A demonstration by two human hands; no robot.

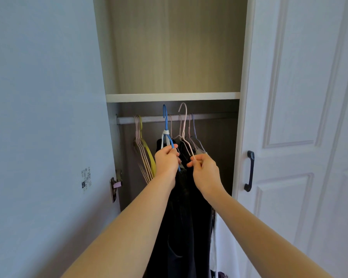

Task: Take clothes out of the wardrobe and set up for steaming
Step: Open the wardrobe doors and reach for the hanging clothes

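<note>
Left hand [166,160] grips blue hanger [166,125], right hand [204,170] pinches pink hanger [182,125]; door sticker [86,178] seemingly illegible

Dark clothes [186,227] partly behind forearms, cut off below.

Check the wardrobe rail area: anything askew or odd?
Two hooks are off the rail: the blue hanger in the left hand and the pink hanger in the right hand stand above it. White fabric is knotted round the blue hanger's neck. Empty hangers at the left hang slanted.
</note>
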